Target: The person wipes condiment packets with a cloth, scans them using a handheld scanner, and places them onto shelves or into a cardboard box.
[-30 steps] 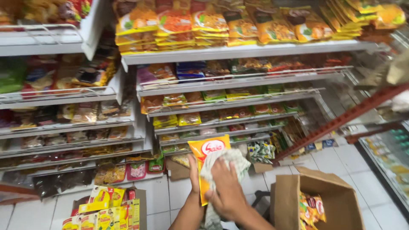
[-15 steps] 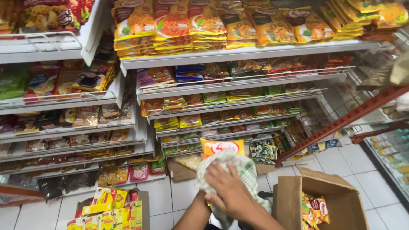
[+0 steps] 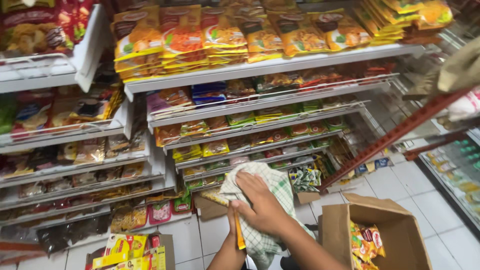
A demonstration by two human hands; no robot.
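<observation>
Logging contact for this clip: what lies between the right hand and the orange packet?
In the head view, a green-checked white cloth lies between the right hand and the orange packet, which the left hand holds from below, mostly hidden.

white shelves (image 3: 270,65): snack packets (image 3: 220,35) | tiled floor (image 3: 400,185): cardboard box (image 3: 395,240)

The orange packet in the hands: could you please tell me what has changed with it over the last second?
The orange packet went from face-on and upright to edge-on, now mostly hidden as the right hand presses the checked cloth over it. The left hand grips it below. Shelves and cardboard box unchanged.
</observation>
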